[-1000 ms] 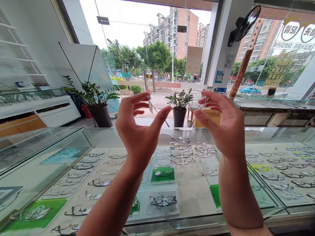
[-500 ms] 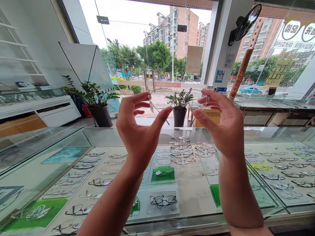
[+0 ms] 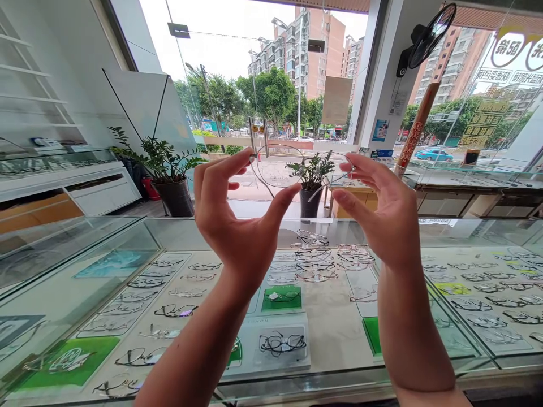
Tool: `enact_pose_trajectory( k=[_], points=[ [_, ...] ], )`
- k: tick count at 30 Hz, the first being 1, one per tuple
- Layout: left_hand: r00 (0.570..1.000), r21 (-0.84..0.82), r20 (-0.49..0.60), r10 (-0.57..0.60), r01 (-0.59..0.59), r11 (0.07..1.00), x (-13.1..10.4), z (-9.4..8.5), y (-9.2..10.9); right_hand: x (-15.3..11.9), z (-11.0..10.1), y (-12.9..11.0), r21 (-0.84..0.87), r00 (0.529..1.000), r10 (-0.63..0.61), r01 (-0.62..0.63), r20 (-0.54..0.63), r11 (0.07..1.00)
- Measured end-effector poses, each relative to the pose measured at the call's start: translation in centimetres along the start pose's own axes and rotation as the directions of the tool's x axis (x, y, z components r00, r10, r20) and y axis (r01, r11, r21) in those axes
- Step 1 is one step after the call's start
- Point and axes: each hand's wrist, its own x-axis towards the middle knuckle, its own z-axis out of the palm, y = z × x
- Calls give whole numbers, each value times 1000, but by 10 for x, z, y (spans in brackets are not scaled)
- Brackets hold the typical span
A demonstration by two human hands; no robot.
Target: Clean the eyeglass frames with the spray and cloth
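A pair of thin-rimmed, clear glasses [image 3: 278,185] is held up in the air, level with the window behind. My left hand [image 3: 237,209] grips its left end near the hinge with the fingertips, the thumb stretched toward the lower rim. At the other end, my right hand [image 3: 382,203] has its fingers on the right hinge, its thumb apart below. Both lenses face the camera, and the thin temple arms show faintly behind the rims.
Below the hands, a glass display case [image 3: 331,322] holds several rows of glasses and green display cards [image 3: 281,298]. Beyond it stand potted plants [image 3: 173,195], side counters [image 3: 97,186] and a large window. A fan [image 3: 428,39] hangs at the upper right.
The glasses have turned, so their rims now show more fully and the tag near my left fingers is no longer visible. My left hand has shifted slightly left.
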Motion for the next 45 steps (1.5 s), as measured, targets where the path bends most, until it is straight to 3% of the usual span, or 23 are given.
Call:
enact_pose_trajectory(
  k=[13,26,45],
  points=[
    [991,72,84,-105,99,993,4,2,-1,-1,-6,-4,-18,995,-66,65,-71,998],
    [998,73,24,-53,51,996,4,0,1,-2,0,-1,-13,999,-34,33,-23,999],
    [999,58,22,-46,44,997,4,3,-4,-2,3,-4,16,1000,1,-1,-31,1000]
  ],
)
